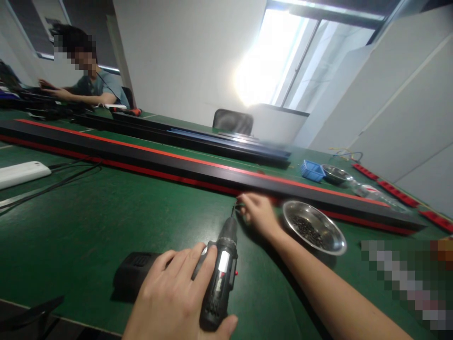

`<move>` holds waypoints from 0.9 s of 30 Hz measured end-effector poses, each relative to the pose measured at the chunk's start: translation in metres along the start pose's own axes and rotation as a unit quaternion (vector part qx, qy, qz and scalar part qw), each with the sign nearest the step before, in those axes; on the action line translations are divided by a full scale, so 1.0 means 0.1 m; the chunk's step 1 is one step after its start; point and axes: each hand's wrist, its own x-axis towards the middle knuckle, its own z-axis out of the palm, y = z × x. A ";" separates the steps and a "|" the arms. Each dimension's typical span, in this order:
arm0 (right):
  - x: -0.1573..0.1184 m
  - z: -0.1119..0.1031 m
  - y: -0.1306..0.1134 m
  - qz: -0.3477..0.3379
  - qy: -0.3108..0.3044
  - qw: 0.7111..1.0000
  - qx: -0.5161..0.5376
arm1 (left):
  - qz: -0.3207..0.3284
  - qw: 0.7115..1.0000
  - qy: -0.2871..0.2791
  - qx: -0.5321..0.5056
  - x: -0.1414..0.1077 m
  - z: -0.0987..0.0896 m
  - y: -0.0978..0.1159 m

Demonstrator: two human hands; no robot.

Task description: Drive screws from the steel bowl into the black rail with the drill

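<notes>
A black cordless drill (223,264) lies on its side on the green table, its bit pointing away from me and its battery end to the left. My left hand (177,288) is wrapped over the drill's body and handle from above. At the tip of the bit (233,208), my right hand (258,212) has its fingers pinched together. Whatever is between those fingertips is too small and blurred to make out. Just right of that hand stands a steel bowl (334,238) with many small dark screws (307,231) in it.
A long black bar with red edges (170,163) crosses the table beyond my hands. Behind it lie more dark bars (198,139), a blue basket (313,170) and another steel bowl (336,174). A white power strip (24,174) with cables is left. A person (95,87) sits far left.
</notes>
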 end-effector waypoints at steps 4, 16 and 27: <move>-0.07 0.01 -0.07 -0.062 0.072 0.988 -0.122 | -0.030 0.999 -0.043 -0.009 0.10 0.07 0.00; -0.40 -1.30 -0.11 0.193 0.160 0.860 -0.445 | -0.060 0.994 -0.088 0.004 0.41 0.08 0.01; -0.41 -1.33 0.17 0.175 0.008 0.882 -0.437 | -0.057 0.993 -0.101 0.037 0.41 0.13 0.01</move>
